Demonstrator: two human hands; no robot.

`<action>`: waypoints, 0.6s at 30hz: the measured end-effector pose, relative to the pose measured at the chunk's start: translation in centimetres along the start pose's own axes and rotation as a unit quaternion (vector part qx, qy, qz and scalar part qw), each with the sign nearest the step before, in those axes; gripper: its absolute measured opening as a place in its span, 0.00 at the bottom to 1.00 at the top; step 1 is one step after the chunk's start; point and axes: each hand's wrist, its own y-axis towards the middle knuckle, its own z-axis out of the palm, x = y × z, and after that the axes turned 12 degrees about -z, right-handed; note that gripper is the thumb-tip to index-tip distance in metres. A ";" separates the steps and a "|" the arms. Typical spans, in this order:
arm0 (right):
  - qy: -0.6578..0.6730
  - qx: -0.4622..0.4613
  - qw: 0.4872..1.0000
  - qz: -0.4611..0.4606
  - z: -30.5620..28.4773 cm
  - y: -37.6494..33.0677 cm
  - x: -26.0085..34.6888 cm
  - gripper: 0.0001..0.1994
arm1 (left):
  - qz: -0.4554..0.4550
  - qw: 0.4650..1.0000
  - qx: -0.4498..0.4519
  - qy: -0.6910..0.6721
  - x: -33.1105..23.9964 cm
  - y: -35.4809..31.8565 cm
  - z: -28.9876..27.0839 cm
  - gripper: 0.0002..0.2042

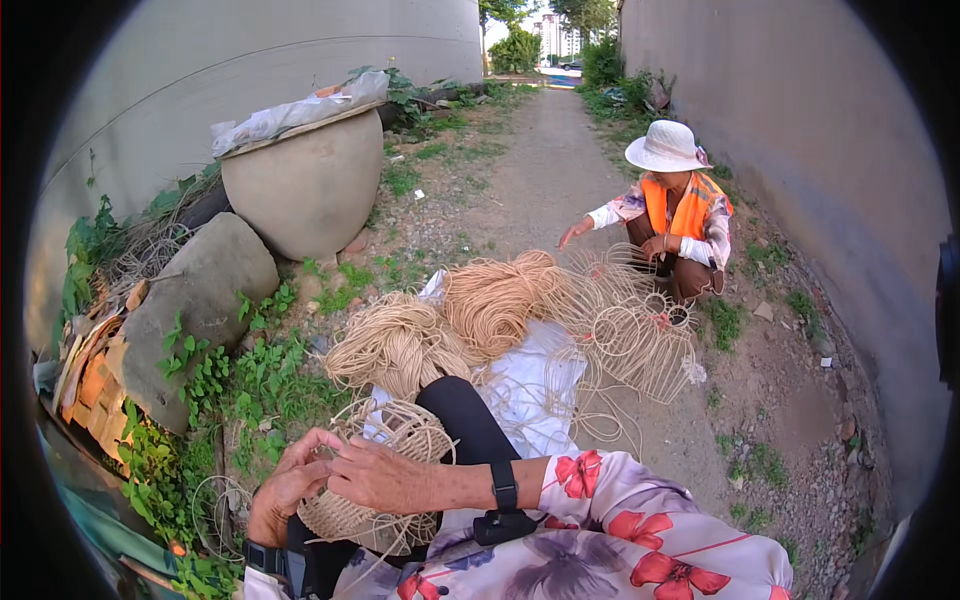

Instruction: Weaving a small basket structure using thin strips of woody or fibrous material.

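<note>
A half-woven basket (pixel 370 520) of thin tan cord rests on my lap, with loose loops and strands (pixel 400 432) sticking out at its far end. At its left side my left hand (pixel 285 490) is closed, fingers bent inward and meeting those of the other hand. Across the basket reaches my right hand (pixel 385 472), closed in a pinch with its fingertips against the left ones. Whatever lies between the fingertips is hidden or too thin to make out. Both hands touch or nearly touch the woven cord.
Beyond my knees lie two bundles of tan cord (pixel 395 345) (pixel 500 300) on a white sheet (pixel 535 385). Open cord frames (pixel 640 345) spread before a squatting person (pixel 680 215) in an orange vest. Left are a large pot (pixel 305 185), a stone slab (pixel 205 300) and weeds.
</note>
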 end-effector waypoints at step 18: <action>0.272 -0.134 0.915 0.266 -4.2 0.4 -2.5 0.15 | 0.144 0.953 -0.265 0.032 7.3 -4.4 1.0 0.24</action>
